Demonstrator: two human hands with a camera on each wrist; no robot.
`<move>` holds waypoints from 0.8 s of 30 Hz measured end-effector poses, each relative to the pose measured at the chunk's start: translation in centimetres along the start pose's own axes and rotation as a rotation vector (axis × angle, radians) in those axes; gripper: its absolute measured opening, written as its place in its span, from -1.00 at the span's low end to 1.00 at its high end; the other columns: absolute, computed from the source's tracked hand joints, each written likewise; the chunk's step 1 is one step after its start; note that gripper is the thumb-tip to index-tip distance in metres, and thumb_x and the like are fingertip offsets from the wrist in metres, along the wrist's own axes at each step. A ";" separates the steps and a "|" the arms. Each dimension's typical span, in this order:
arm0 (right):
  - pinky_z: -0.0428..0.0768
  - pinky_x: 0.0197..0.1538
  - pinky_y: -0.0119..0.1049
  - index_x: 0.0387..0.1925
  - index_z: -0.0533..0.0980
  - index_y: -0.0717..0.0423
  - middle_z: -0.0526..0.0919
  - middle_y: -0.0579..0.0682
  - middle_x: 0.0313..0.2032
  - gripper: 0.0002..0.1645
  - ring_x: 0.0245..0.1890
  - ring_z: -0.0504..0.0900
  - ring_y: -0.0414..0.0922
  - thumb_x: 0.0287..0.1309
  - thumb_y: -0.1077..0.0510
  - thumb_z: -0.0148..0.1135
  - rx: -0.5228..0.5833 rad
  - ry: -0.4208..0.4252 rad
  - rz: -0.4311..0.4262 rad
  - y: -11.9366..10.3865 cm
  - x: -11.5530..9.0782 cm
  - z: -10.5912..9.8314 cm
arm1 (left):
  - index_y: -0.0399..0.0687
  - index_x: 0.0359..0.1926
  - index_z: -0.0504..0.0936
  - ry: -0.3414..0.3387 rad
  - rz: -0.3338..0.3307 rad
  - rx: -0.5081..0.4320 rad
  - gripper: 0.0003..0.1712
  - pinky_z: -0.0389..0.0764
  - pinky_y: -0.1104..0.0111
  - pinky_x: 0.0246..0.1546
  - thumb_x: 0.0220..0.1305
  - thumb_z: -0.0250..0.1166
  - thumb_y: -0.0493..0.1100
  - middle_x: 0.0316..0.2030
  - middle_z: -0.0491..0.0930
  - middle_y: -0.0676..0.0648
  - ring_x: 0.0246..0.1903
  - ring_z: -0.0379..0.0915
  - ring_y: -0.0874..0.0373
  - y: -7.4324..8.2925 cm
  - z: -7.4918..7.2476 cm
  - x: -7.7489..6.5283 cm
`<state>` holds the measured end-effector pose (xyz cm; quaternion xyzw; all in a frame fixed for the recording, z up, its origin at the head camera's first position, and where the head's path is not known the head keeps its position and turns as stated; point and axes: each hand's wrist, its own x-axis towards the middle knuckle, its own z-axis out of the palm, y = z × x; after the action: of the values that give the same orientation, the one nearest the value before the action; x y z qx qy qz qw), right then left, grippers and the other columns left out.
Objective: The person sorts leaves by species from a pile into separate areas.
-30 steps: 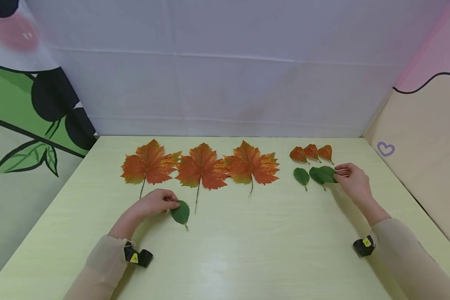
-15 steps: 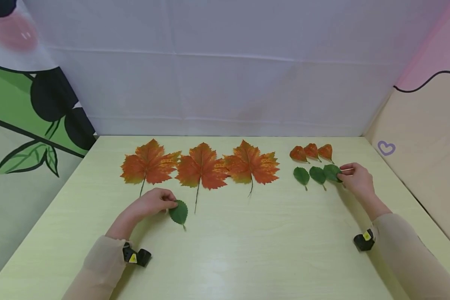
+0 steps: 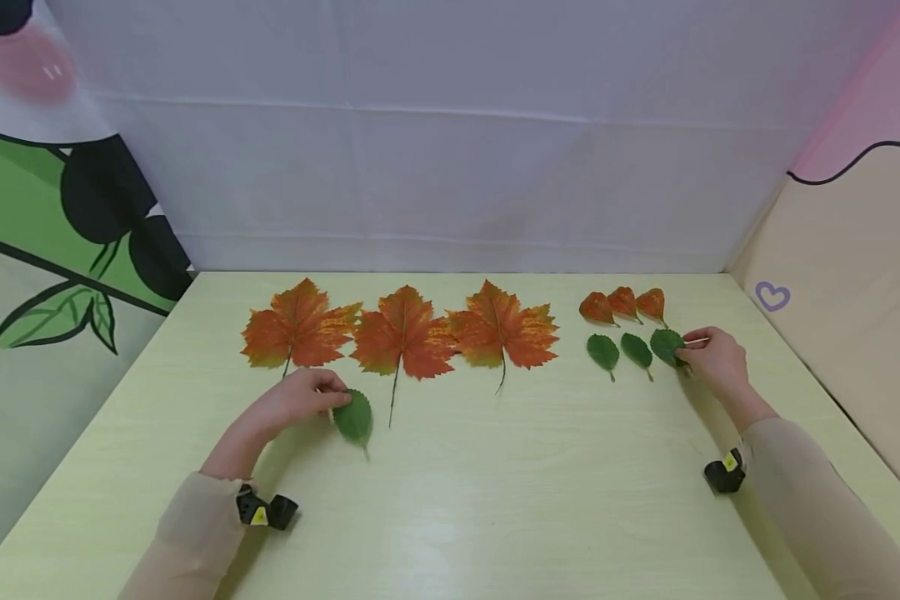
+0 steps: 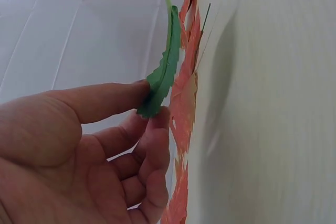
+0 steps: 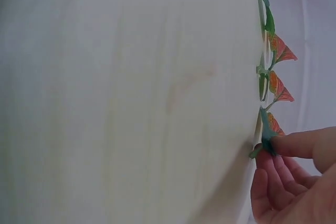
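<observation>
My left hand [image 3: 300, 397] pinches a green leaf [image 3: 355, 417] by its tip between thumb and fingers. In the left wrist view that leaf [image 4: 164, 72] is held off the table, its stem pointing away from the hand. At the right my right hand [image 3: 716, 360] pinches the edge of another green leaf [image 3: 666, 345], low at the tabletop. It is the last in a row beside two more green leaves [image 3: 637, 350]. The right wrist view shows thumb and fingers on this leaf [image 5: 267, 129], next to the small orange leaves [image 5: 280, 86].
Three large orange maple leaves [image 3: 403, 333] lie side by side along the back of the pale table [image 3: 495, 500], stems toward me. Three small orange leaves [image 3: 622, 305] lie behind the green row. A light cloth wall [image 3: 457, 183] stands at the table's back edge.
The right hand's leaf has moved right, off the middle green leaf it overlapped, so the three are now apart. My left hand has shifted slightly left and back with its leaf.
</observation>
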<state>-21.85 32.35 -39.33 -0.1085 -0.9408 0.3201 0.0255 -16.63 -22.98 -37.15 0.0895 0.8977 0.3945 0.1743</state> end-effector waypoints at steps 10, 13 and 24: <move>0.41 -0.21 -0.08 -0.04 0.38 0.40 0.53 0.36 -0.12 -0.54 -0.18 0.50 0.21 0.09 0.15 0.15 -0.022 -0.032 0.000 0.1 0.2 0.0 | -0.20 -0.30 0.57 0.029 0.024 -0.023 -0.77 0.38 0.28 -0.28 0.21 0.19 -0.09 -0.41 0.46 -0.02 -0.33 0.32 0.10 1.8 -0.4 -0.2; 0.41 -0.21 -0.07 -0.04 0.37 0.40 0.53 0.36 -0.11 -0.54 -0.17 0.50 0.22 0.09 0.15 0.14 -0.026 -0.036 -0.004 0.1 0.2 0.0 | -0.18 -0.28 0.58 0.034 0.027 -0.012 -0.77 0.37 0.29 -0.26 0.20 0.20 -0.09 -0.41 0.44 -0.02 -0.30 0.31 0.10 2.7 -0.3 -0.1; 0.41 -0.16 -0.06 -0.04 0.37 0.40 0.52 0.36 -0.09 -0.53 -0.15 0.49 0.22 0.09 0.14 0.14 -0.029 -0.053 -0.002 0.1 0.4 0.0 | -0.19 -0.26 0.55 0.012 0.048 -0.025 -0.80 0.43 0.21 -0.24 0.17 0.21 -0.14 -0.38 0.52 -0.09 -0.29 0.41 0.00 5.0 1.0 0.7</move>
<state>-22.19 32.52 -39.36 -0.0992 -0.9458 0.3092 -0.0007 -16.77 -18.75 -34.19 0.1066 0.8914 0.4102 0.1603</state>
